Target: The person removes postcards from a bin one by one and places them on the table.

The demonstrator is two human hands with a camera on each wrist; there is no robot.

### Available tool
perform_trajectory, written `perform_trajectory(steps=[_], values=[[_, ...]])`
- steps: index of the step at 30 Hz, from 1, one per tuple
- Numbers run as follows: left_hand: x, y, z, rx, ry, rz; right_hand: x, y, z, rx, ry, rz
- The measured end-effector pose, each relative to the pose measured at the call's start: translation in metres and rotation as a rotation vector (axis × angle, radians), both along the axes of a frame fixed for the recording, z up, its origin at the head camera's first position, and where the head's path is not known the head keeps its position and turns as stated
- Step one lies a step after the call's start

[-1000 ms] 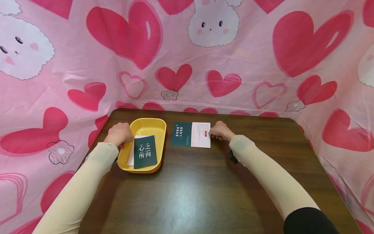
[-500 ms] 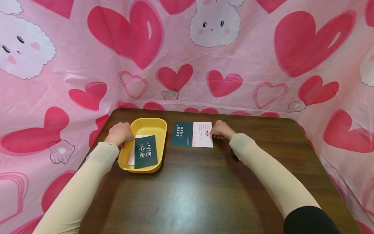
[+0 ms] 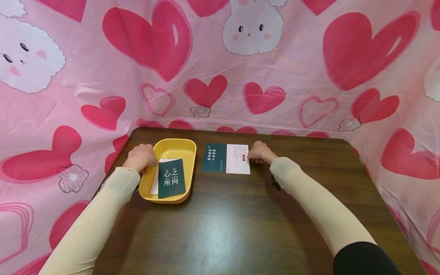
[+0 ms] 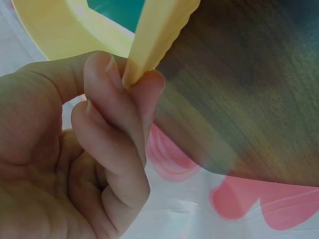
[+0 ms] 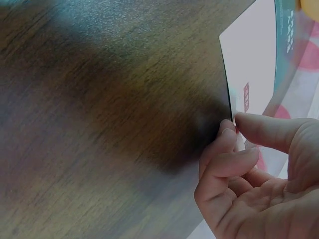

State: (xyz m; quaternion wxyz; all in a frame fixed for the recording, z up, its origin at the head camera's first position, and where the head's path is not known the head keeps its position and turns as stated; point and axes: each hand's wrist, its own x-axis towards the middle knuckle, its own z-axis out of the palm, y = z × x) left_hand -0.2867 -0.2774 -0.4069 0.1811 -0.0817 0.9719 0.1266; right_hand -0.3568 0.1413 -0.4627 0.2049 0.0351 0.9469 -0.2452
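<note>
Left hand [image 3: 140, 157] pinched the yellow tray's [image 3: 178, 145] rim near the worktop's [image 3: 223, 217] far left corner; its green card [image 3: 171, 178] read "心之所向". Right hand [image 3: 260, 152] pinched the green-white card [image 3: 225, 158].

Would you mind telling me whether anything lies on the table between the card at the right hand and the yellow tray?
Nothing visible does. The card, pinched at its edge by the right hand, lies beside the yellow tray, with only bare table between them. The tray already holds a green card.
</note>
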Motion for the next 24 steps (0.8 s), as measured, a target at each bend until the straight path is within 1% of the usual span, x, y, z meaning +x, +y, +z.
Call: perform_trajectory(steps=[6, 10, 16, 24], values=[[-0.0001, 0.0, 0.0003, 0.003, -0.006, 0.001, 0.0018, -0.0002, -0.0008, -0.009, -0.004, -0.005], [0.0007, 0.0005, 0.0018, 0.011, -0.006, 0.009, 0.0022, -0.0001, -0.0012, -0.014, 0.004, 0.009], [0.0019, 0.0014, 0.0043, 0.014, -0.003, 0.005, 0.003, -0.0008, -0.0001, -0.018, 0.002, 0.006], [0.0022, 0.0014, 0.0032, 0.01, 0.0, -0.005, 0.0046, -0.001, -0.0009, -0.017, 0.0, 0.002]])
